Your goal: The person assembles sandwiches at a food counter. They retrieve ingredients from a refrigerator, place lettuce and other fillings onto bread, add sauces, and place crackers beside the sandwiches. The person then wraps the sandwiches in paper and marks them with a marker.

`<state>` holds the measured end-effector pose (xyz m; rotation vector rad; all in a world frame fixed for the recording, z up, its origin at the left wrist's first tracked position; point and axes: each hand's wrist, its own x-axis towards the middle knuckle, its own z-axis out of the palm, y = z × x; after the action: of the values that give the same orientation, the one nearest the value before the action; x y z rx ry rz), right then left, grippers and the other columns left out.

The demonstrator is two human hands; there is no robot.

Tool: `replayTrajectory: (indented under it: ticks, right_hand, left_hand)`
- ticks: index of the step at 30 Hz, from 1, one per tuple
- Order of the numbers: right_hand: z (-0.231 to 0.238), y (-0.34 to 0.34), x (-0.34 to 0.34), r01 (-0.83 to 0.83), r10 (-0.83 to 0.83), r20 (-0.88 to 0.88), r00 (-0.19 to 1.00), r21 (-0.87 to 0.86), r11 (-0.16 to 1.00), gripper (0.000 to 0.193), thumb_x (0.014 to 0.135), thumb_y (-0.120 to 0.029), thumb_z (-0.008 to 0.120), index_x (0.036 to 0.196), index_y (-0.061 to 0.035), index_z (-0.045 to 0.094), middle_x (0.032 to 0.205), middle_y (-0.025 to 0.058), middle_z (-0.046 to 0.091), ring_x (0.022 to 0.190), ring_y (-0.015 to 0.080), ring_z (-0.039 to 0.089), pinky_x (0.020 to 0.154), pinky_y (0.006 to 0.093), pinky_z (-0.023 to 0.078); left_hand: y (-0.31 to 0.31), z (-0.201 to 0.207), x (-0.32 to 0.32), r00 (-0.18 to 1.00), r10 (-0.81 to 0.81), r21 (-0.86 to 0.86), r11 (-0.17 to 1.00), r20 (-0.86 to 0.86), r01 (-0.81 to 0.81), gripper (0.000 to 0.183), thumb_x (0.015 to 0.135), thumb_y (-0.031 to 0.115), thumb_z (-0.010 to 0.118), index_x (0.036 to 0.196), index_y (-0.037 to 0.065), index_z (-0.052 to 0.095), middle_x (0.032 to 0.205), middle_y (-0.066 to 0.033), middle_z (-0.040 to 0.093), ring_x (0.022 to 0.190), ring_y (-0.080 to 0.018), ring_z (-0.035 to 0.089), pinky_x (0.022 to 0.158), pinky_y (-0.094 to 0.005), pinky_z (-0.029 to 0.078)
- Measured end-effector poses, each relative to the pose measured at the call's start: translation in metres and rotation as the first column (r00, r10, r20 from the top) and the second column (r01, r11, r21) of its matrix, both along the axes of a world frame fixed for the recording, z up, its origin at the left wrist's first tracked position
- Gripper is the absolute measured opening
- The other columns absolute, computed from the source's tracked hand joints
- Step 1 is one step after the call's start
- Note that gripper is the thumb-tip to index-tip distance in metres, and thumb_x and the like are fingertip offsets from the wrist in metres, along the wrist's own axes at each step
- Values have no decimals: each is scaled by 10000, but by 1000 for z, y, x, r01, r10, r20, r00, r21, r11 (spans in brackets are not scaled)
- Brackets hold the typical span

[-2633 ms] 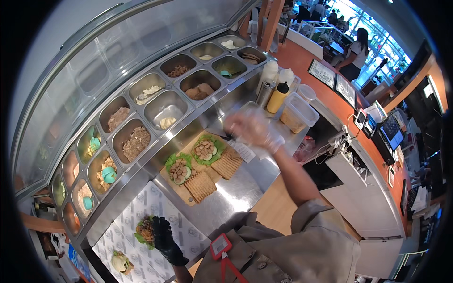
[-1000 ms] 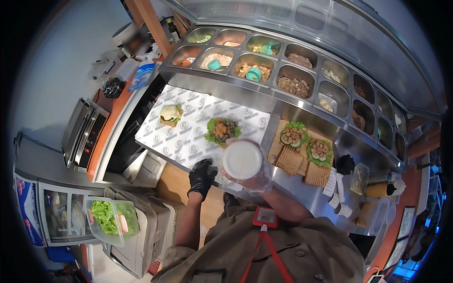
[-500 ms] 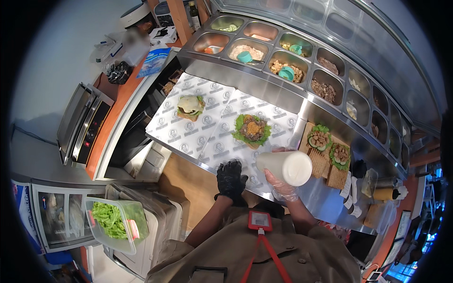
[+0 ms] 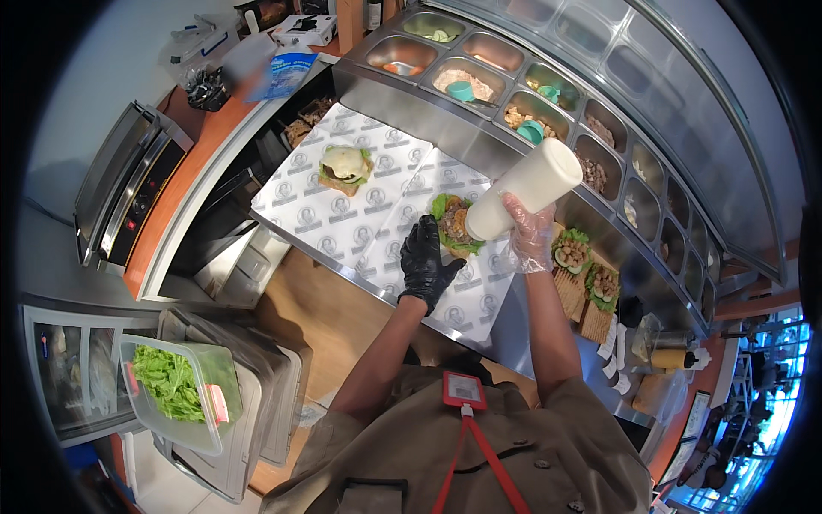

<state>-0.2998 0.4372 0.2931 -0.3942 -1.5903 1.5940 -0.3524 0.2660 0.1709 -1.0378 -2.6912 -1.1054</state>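
1. Steel bench (image 4: 518,330) carries two printed paper sheets (image 4: 469,315), presumably to keep food off the metal. Around the nearer open sandwich (image 4: 450,224), taken as the clock's centre, food tubs (image 4: 402,49) run from twelve to three o'clock, likely for easy reach.
2. That sandwich lies on the right-hand sheet; a white-topped sandwich (image 4: 344,167) sits at ten o'clock.
3. Right hand (image 4: 529,231), clear-gloved, wraps its fingers around a white bottle (image 4: 533,182) at two o'clock, tilted so its lower end meets the sandwich.
4. Left hand (image 4: 422,264), black-gloved, rests at seven o'clock, fingers outstretched, gripping nothing, perhaps for steadying; contact is unclear.
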Motion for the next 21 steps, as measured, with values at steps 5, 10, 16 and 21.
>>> replayTrajectory:
  ticks: [5, 10, 16, 21]
  right_hand:
    - [-8, -3, -12, 18, -16, 78, 997, -26, 999, 408, 776, -103, 833, 1097, 30, 619, 978, 83, 678, 839, 167, 653, 766, 307, 544]
    - [-14, 2, -13, 29, -24, 58, 998, -93, 995, 439, 770, -92, 834, 1123, 34, 605, 1003, 95, 675, 842, 175, 657, 764, 306, 546]
    - [-15, 4, -16, 112, -109, 38, 993, -85, 990, 466, 754, -81, 842, 1133, 29, 593, 1007, 91, 670, 849, 177, 655, 761, 306, 544]
    - [-5, 31, -38, 162, -165, -23, 986, -83, 983, 464, 754, -86, 842, 1133, 29, 600, 1020, 93, 675, 849, 175, 659, 761, 310, 540]
  left_hand:
    - [4, -22, 1, 1000, 10, -32, 999, -25, -11, 1008, 726, 472, 803, 1481, -22, 353, 1499, -215, 413, 1405, -395, 353, 1160, -515, 257]
    - [5, -26, 0, 1000, 0, -84, 996, 2, 0, 963, 736, 474, 792, 1452, -29, 393, 1485, -218, 433, 1413, -394, 347, 1170, -513, 245]
    - [4, -22, 0, 1000, 3, -112, 994, 22, -1, 964, 734, 475, 790, 1452, -32, 394, 1476, -220, 445, 1401, -400, 360, 1165, -514, 257]
    - [2, -21, -2, 1000, -5, -78, 997, 1, 5, 965, 733, 470, 791, 1456, -28, 391, 1472, -224, 447, 1392, -405, 369, 1155, -515, 276]
